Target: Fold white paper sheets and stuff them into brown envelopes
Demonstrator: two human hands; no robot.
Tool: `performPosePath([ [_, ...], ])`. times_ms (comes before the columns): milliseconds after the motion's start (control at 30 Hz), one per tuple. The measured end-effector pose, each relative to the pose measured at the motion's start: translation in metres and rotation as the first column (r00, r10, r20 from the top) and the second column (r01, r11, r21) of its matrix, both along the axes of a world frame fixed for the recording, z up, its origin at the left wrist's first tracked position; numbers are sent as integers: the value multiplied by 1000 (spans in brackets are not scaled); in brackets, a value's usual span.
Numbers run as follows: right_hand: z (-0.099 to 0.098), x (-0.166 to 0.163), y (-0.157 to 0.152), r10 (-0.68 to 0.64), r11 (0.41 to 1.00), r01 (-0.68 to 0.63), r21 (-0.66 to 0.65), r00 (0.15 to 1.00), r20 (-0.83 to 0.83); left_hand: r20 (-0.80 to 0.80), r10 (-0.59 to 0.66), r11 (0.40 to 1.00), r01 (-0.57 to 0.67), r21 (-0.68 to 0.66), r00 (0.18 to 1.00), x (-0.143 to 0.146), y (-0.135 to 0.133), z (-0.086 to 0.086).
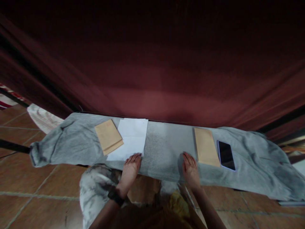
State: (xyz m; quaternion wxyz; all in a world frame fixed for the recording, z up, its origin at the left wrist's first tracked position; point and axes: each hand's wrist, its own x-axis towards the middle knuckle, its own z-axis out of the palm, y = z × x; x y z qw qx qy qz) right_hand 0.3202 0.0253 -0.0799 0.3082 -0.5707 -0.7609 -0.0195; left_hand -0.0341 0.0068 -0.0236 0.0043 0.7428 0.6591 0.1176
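My left hand (132, 165) lies flat at the front right corner of the white paper sheets (132, 136), its fingers stretched out and touching them. Overlapping the sheets' left side is a brown envelope (108, 135) with a folded flap toward me. My right hand (190, 167) rests on the grey cloth (164, 146), fingers extended and holding nothing. Just right of it lies another brown envelope (206, 147), apart from the fingers. Beside that envelope sits a phone (226, 155) with a dark screen and a pale purple edge.
The grey cloth covers a long narrow surface that ends against a dark red panel (152, 98). A striped white cloth (45, 117) hangs at the far left. Brown floor tiles (57, 184) show below. A dark bar (14, 146) juts in from the left.
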Motion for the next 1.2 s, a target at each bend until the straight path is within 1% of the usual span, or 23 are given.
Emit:
performPosePath([
  [100,3,-1,-1,-9,1000,9,-1,1000,-3,142,28,996,-40,81,989,-2,3,-2],
  [200,4,0,0,-11,1000,11,9,1000,-18,277,85,975,-137,173,957,1,6,0],
  [267,2,1,0,-12,1000,12,13,999,-40,320,100,956,-180,233,942,9,6,5],
  [300,1,1,1,-12,1000,12,13,998,-61,319,88,951,-176,256,944,15,6,9],
  [333,0,0,2,-6,1000,6,7,996,-88,306,64,950,-152,272,950,22,5,13],
  [400,-1,-4,3,14,1000,-17,-17,985,-175,268,-11,961,-64,271,963,42,4,20],
  [500,4,-17,6,42,993,-79,-91,934,-354,205,-118,971,70,227,972,79,1,25],
  [567,11,-29,9,24,979,-116,-166,881,-473,167,-167,972,134,192,972,107,0,23],
  [667,20,-42,17,-60,946,-144,-289,800,-597,141,-216,971,196,140,966,143,-2,15],
  [733,21,-46,24,-120,929,-133,-345,775,-621,130,-238,968,223,119,963,162,-4,10],
  [800,18,-45,32,-142,918,-125,-376,781,-608,118,-278,957,265,116,953,176,-4,6],
  [933,7,-36,38,-95,911,-171,-375,798,-596,105,-352,931,337,139,930,190,-7,3],
  [1033,2,-26,32,-151,927,-104,-361,779,-609,123,-408,908,388,156,905,192,-11,5],
  [1100,1,-19,27,-185,934,-55,-353,770,-610,160,-406,910,383,157,900,190,-14,5],
  [1200,3,-12,22,-176,938,-50,-343,784,-595,170,-359,929,335,156,917,181,-15,0],
])
